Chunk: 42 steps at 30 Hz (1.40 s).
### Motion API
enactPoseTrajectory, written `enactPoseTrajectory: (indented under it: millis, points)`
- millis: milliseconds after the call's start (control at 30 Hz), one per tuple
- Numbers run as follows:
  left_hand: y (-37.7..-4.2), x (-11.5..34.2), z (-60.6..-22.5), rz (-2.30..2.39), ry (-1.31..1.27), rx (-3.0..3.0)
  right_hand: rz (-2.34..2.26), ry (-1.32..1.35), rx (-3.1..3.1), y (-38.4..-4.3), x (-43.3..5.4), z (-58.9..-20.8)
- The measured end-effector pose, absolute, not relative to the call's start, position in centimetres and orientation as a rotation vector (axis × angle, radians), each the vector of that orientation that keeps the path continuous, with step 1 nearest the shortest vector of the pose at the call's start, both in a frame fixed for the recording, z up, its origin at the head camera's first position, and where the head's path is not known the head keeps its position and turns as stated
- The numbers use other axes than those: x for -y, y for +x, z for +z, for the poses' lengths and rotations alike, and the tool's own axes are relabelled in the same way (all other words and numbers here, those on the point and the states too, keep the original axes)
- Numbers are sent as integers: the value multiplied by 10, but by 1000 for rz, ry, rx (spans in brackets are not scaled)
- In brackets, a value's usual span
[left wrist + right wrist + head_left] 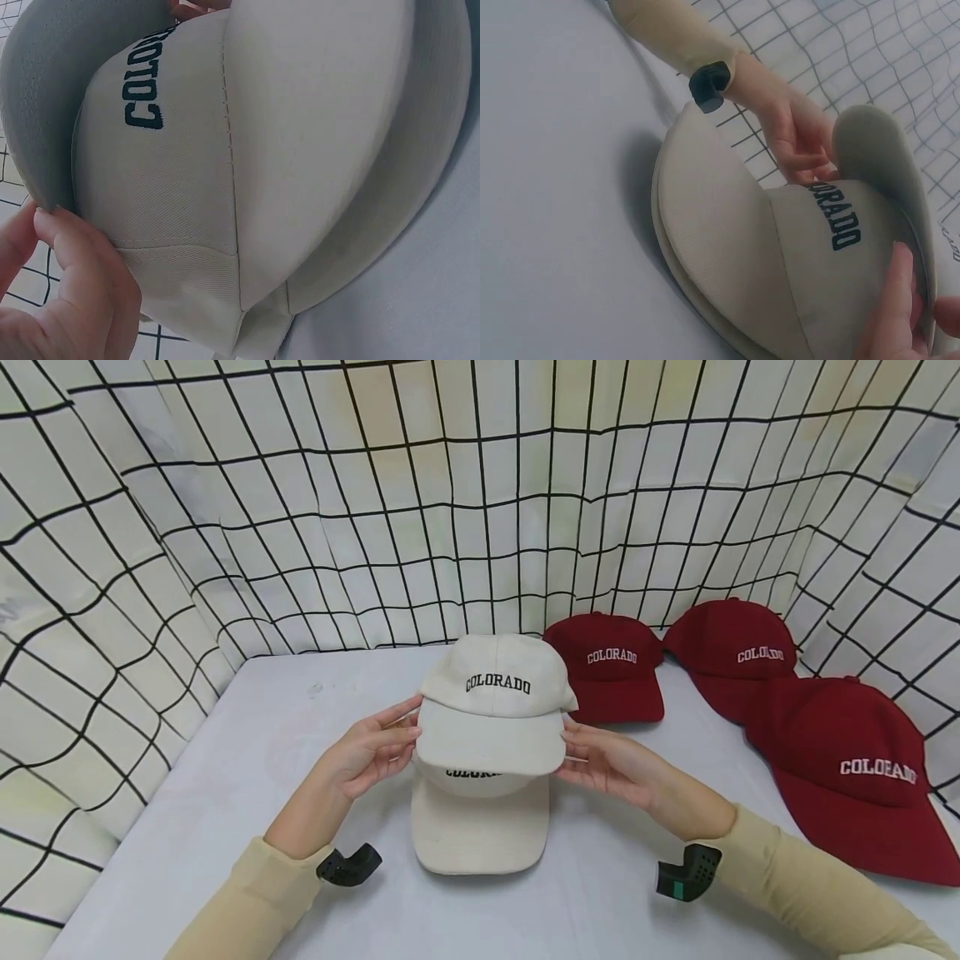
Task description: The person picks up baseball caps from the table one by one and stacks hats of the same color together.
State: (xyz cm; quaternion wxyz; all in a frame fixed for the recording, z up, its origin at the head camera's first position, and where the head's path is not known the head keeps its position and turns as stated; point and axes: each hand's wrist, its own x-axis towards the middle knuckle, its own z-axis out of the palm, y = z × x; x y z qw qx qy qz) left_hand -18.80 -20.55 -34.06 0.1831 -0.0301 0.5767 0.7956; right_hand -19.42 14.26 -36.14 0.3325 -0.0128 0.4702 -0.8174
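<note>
In the head view, an off-white cap [495, 743] with black COLORADO lettering is raised above another off-white cap [480, 831]. My left hand [372, 747] pinches the upper cap's brim at its left edge, between thumb and fingers. On the opposite side, my right hand [611, 764] grips the brim's right edge. The lower cap [165, 187] shows its front lettering partly covered by the raised brim [37, 112] in the left wrist view. Under its brim [720, 217] a second brim edge shows in the right wrist view, so caps are stacked there on the white table.
Three dark red COLORADO caps stand on the right: one red cap [611, 693] behind my right hand, another red cap [731, 652] at the back, and a nearer red cap [847, 752]. A black-grid cloth [405, 510] surrounds the white table [225, 793].
</note>
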Motion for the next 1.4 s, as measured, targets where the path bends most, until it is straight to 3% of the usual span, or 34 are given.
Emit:
enactPoseTrajectory:
  millis: [1400]
  points:
    - [-180,218,-348,2140,-18,-1657,-1997,-150,-1282,-195,-151,-375]
